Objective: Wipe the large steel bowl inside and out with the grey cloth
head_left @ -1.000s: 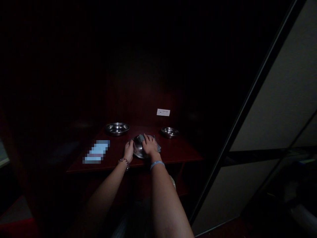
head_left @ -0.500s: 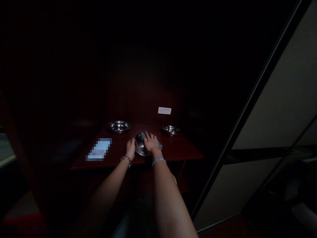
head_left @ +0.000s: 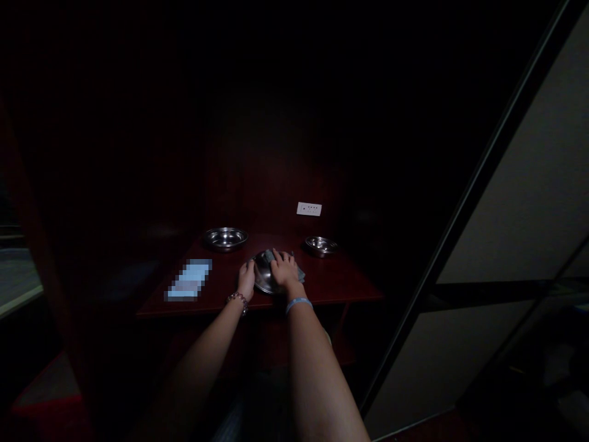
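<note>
Stretching under everything, a dark red table (head_left: pixel 340 285) bears a round metal dish (head_left: pixel 263 277) near its front edge, facing unclear. A pale-blue patch (head_left: pixel 189 280) is pixelated, unreadable. The left hand (head_left: pixel 246 281) grips the dish's left rim; the right hand (head_left: pixel 286 271), fingers extended, covers a grey cloth (head_left: pixel 270 255) slanting rightward, its grip hidden.

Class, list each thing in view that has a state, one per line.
Left hand: on middle dish at its edge
Right hand: pressed on cloth
Middle dish: partly covered
Cloth: rumpled, against middle dish
Left bowl: upright
Right bowl: upright
Socket: unplugged
Pale patch: pixelated, unreadable
</note>
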Motion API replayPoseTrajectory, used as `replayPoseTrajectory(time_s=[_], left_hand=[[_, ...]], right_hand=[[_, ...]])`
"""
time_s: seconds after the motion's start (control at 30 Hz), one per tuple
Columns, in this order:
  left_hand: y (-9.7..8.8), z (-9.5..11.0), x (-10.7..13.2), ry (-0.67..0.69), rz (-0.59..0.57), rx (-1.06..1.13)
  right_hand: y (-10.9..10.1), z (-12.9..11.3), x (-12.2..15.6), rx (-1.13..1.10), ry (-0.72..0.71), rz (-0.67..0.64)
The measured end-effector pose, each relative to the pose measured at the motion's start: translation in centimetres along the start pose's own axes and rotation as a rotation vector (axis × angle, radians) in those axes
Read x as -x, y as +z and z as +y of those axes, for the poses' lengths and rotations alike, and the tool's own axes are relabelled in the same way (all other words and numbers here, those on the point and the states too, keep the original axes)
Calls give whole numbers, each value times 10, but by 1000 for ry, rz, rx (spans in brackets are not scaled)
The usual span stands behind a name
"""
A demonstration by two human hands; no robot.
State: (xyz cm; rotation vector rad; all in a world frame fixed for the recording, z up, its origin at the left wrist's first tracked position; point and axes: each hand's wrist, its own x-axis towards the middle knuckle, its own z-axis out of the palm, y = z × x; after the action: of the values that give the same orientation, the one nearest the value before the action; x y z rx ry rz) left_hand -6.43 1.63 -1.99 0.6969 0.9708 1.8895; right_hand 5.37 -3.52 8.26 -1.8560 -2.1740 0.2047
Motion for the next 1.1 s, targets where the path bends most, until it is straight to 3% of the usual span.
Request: replayPoseTrajectory(time_s=[0.57,1.1], left_hand=[[6,11,6,-80,73,16],[4,7,1,-49,67,-5]], right_hand=[[2,1,-4,-26,5,14],[1,0,-5,-15,4,-18]])
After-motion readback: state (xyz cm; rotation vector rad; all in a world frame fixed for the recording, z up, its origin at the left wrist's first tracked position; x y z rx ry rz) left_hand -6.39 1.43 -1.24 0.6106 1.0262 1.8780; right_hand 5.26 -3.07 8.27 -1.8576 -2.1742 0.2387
